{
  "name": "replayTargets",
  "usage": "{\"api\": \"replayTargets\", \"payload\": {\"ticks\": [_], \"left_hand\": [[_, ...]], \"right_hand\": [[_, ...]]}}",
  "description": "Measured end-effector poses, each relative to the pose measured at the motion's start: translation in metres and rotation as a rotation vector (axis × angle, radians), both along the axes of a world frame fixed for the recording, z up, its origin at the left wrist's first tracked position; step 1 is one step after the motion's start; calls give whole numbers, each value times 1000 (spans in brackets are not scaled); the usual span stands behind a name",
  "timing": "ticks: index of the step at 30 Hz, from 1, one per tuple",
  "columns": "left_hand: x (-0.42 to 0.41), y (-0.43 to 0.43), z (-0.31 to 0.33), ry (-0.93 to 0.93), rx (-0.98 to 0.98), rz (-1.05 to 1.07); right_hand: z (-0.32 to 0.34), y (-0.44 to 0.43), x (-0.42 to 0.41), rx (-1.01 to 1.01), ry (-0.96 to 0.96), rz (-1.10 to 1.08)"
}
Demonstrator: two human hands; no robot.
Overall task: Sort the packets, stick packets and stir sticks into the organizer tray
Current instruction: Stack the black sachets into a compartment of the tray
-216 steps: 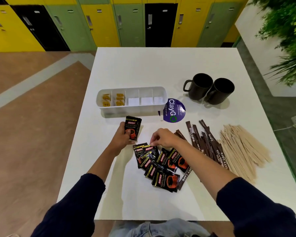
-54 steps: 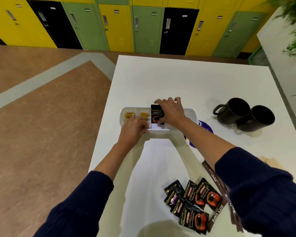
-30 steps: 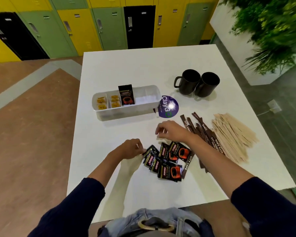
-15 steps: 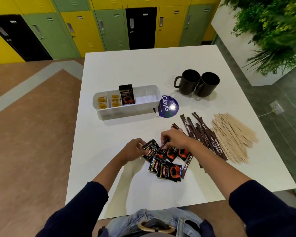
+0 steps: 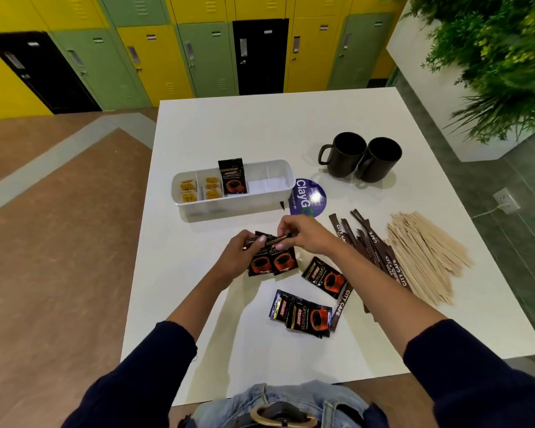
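My left hand and my right hand together hold a small bunch of black coffee packets upright above the table, pinching their top edges. Loose coffee packets lie below: one to the right, a few nearer me. The white organizer tray sits beyond my hands. Its left compartments hold yellow packets, and a coffee packet stands in the middle one. Brown stick packets and wooden stir sticks lie on the right.
Two black mugs stand at the back right. A round blue sticker lies beside the tray's right end. The white table ends close to my waist. A planter with greenery stands to the right.
Both hands gathered several coffee packets from the pile and lifted them upright off the table. Fewer packets lie loose below.
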State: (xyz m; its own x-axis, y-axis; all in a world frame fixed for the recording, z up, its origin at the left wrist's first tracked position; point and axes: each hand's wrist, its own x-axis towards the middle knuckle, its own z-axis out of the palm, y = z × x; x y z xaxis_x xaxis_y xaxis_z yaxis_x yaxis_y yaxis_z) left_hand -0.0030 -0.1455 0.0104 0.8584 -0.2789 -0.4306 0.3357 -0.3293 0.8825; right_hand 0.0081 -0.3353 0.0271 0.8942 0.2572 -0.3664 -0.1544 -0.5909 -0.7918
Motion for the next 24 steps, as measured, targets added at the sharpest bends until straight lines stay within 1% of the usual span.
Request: {"api": "replayTargets", "payload": {"ticks": [2,6,9,11,12,13,16,18,20,24], "left_hand": [[-3,-5,-1,73,-25,18],[-7,-4,-2,211,-83,-84],[-5,2,-3,244,-136,-155],[-3,4,-4,254,-131,-161],[-2,5,-5,260,-129,-154],[-1,6,-5,265,-135,-140],[0,7,-4,276,-180,-92],[1,8,-4,280,-197,-78],[1,8,-4,291,-210,-72],[-1,8,-4,318,-250,-75]], "right_hand": [[-4,5,-1,3,-23,-55],[-10,9,-4,16,-45,-105],[-5,6,-5,60,4,-127],[-2,-1,-5,128,72,-139],[-1,-6,-5,127,102,-119],[0,-11,-4,72,124,-62],[-3,-28,-5,-308,173,261],[-10,-34,-11,-495,221,395],[-15,-36,-19,-581,199,409],[-22,-38,-28,-604,44,347]]}}
